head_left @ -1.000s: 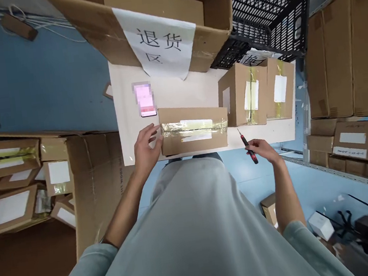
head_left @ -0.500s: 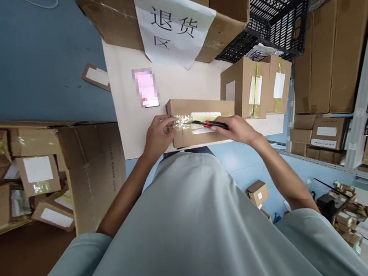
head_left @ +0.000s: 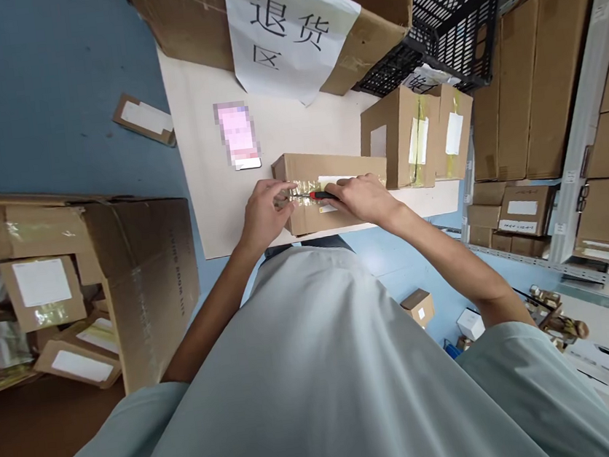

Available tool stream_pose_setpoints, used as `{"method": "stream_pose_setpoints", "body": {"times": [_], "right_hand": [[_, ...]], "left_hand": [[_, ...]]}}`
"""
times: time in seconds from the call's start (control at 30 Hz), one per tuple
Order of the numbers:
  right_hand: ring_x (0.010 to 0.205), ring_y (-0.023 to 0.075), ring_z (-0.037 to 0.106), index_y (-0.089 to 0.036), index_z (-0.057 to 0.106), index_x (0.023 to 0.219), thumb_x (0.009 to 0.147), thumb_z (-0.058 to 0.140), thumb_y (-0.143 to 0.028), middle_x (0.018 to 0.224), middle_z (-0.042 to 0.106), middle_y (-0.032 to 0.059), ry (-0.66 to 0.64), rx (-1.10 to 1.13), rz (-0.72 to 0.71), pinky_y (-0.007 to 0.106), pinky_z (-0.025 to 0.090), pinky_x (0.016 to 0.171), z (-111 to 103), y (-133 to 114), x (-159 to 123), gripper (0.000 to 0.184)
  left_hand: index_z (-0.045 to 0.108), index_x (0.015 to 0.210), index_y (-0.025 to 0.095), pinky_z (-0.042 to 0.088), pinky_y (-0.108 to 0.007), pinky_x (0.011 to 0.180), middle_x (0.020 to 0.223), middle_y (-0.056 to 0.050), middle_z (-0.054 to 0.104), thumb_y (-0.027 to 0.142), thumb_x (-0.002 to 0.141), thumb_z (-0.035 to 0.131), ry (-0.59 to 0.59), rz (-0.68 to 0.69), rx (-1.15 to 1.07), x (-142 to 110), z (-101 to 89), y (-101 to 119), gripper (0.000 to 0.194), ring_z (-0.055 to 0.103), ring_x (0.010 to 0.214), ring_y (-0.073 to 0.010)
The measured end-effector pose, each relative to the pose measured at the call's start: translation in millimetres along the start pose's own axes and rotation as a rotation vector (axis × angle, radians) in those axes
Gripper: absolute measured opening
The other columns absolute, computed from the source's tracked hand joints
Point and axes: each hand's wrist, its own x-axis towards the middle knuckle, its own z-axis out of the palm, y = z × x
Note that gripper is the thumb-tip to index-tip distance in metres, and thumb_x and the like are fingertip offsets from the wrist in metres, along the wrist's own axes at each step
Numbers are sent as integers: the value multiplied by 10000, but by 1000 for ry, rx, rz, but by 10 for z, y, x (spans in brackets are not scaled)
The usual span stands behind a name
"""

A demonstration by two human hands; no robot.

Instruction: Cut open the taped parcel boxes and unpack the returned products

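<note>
A long cardboard box [head_left: 335, 159] lies at the front edge of the white table, with shiny clear tape and a white label on its top. At its left end is my left hand [head_left: 265, 212], fingers curled around the edge and holding it by the tape. My right hand [head_left: 365, 198] is closed round a black and red utility knife [head_left: 323, 195] above the box. The knife points left, its tip at the tape close to my left fingertips. My right fingers partly cover the label.
Two taped boxes [head_left: 398, 137] stand right of the long box. A phone [head_left: 238, 137] lies on the table [head_left: 210, 224]. Behind are a large carton with a paper sign [head_left: 287, 32] and a black crate [head_left: 457, 20]. An open carton [head_left: 150, 275] of parcels stands left; shelves [head_left: 566, 206] rise right.
My right hand has moved left along the box, bringing the knife tip to the tape beside my left fingers. My left hand stays at the box's left end. The view has shifted slightly.
</note>
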Motion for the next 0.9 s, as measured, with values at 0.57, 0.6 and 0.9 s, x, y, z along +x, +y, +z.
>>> {"method": "stream_pose_setpoints", "body": {"times": [0.57,0.6,0.9], "right_hand": [[1072,336,801,-178,691,1502,1261,299,-455,1251,840,200,27,-78,-14,375,434,825,-16,-35,67,537],[1075,335,801,-176,689,1504,1261,303,-426,1262,836,203,31,-82,-24,376,436,826,-19,-39,80,521],[1149,380,791,-159,795,1381,1209,462,-393,1173,851,240,20,-72,-55,416,500,898,-18,-65,225,442]], "left_hand": [[826,1328,249,697,-393,956,1413,-90,678,255,925,796,17,12,-19,22,16,-43,404,761,1034,-223],[825,1334,249,695,-397,971,1415,-89,675,254,927,795,19,8,-21,27,18,-50,408,760,1044,-226],[836,1319,236,715,-417,967,1384,-98,694,285,905,805,39,-25,-1,57,17,-64,418,774,1044,-236]]}}
